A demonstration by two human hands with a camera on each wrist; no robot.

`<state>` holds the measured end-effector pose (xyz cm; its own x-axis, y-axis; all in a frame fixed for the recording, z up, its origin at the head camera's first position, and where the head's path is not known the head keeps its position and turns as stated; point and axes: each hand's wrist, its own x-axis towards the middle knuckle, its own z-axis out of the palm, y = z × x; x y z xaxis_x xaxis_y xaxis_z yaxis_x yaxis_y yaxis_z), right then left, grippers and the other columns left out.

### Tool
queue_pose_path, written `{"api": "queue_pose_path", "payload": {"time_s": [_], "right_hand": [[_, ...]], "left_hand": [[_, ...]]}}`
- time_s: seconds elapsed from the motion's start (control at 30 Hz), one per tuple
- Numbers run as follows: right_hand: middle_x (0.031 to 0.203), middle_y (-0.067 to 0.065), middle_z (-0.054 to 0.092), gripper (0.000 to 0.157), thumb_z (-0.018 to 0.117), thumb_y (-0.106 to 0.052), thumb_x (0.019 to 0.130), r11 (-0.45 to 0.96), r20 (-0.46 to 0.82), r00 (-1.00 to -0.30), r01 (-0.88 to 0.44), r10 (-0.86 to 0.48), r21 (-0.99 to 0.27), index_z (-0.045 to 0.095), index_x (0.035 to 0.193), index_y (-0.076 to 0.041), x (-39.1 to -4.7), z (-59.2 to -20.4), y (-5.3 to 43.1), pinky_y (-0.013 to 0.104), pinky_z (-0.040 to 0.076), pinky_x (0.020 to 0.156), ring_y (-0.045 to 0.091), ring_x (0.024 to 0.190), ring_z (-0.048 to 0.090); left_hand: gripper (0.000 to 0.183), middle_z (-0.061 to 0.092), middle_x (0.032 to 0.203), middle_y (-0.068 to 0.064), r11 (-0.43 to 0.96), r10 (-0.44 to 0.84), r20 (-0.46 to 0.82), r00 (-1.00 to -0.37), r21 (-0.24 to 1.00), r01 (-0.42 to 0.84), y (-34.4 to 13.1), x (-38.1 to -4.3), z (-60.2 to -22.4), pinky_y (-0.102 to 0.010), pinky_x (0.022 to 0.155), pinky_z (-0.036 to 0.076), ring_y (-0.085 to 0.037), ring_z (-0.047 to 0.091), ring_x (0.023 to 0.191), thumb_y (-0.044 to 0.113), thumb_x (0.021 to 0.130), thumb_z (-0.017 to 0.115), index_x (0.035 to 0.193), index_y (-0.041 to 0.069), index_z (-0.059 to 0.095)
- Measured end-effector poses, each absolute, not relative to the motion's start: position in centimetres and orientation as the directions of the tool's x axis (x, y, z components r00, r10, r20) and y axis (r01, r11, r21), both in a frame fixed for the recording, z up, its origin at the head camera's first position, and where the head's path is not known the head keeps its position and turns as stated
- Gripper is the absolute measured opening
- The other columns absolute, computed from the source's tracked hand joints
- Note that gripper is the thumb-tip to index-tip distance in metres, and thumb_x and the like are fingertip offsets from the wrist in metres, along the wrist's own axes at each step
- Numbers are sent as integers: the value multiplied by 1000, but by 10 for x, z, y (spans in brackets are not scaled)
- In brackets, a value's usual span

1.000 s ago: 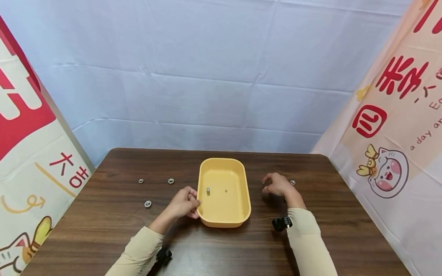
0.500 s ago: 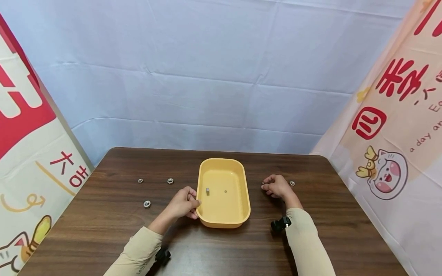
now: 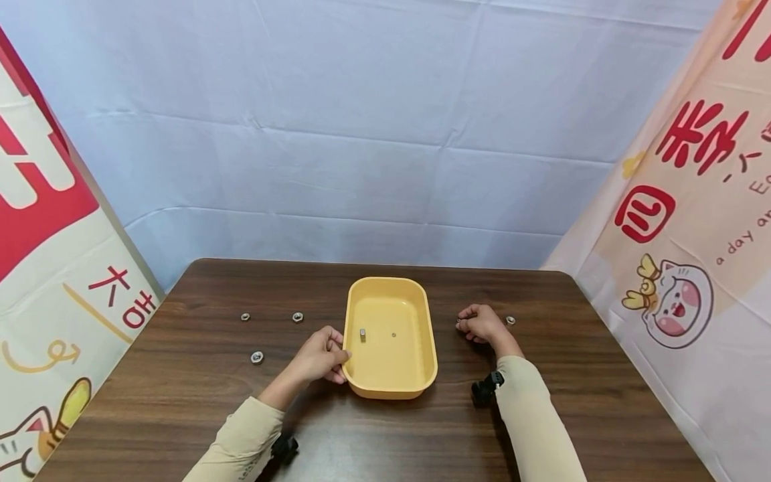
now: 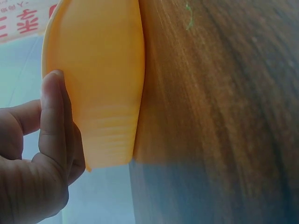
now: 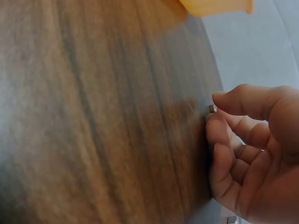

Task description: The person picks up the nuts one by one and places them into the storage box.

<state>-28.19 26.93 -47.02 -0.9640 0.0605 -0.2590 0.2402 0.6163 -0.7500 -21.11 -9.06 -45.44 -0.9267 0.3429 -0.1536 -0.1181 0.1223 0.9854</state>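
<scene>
My left hand holds the left rim of a yellow plastic box, thumb over the edge and fingers against the outer wall. Inside the box lie a small metal block-like piece and a tiny nut. Right of the box, my right hand is low at the tabletop. Between its thumb and index finger it pinches a small metal nut, seen in the right wrist view. Just beyond that hand another nut lies on the table.
On the left side of the brown wooden table lie a small nut, a medium nut and a larger nut. A pale cloth hangs behind the table, with printed banners at both sides.
My right hand has lowered slightly and its thumb and fingers have closed together on the small nut. The left hand and the box stay in place.
</scene>
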Motion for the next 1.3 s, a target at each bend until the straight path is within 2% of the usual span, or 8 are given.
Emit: {"api": "queue_pose_path", "payload": {"time_s": [0.37, 0.77, 0.97, 1.13, 1.3], "right_hand": [[70, 7, 54, 16, 69, -7, 80, 656, -197, -977, 201, 80, -727, 56, 87, -1, -285, -473, 266, 25, 45, 44, 15, 52, 52], [70, 6, 56, 13, 70, -9, 81, 702, -191, -978, 196, 87, -685, 59, 77, -3, -284, -472, 263, 24, 44, 45, 14, 51, 51], [60, 3, 54, 15, 67, -9, 81, 722, -189, -978, 194, 89, -664, 61, 69, -3, -284, -471, 261, 24, 44, 43, 13, 46, 49], [51, 2, 50, 23, 62, -6, 82, 732, -198, -976, 197, 87, -652, 56, 60, -6, -283, -470, 259, 25, 48, 43, 13, 43, 50], [56, 4, 53, 17, 55, -1, 81, 742, -165, -983, 169, 79, -649, 57, 64, -5, -282, -468, 259, 26, 48, 43, 14, 46, 52]], "left_hand": [[27, 54, 74, -23, 120, 352, -149, -924, 986, -113, -91, -211, -456, -29, 44, 52, -16, 57, 46, -5, 85, 56, 104, -12, 38], [27, 54, 73, -22, 116, 357, -148, -922, 987, -114, -92, -212, -456, -30, 44, 52, -17, 57, 46, -6, 84, 55, 104, -12, 38], [27, 54, 72, -21, 111, 365, -144, -920, 988, -111, -91, -213, -458, -30, 44, 52, -17, 57, 46, -5, 84, 56, 104, -12, 38], [28, 55, 72, -22, 111, 364, -152, -919, 987, -120, -92, -215, -460, -30, 44, 52, -17, 57, 46, -6, 83, 56, 103, -11, 37], [27, 55, 71, -21, 105, 366, -146, -919, 988, -115, -92, -216, -462, -30, 43, 52, -17, 57, 46, -6, 83, 56, 103, -11, 37]]}}
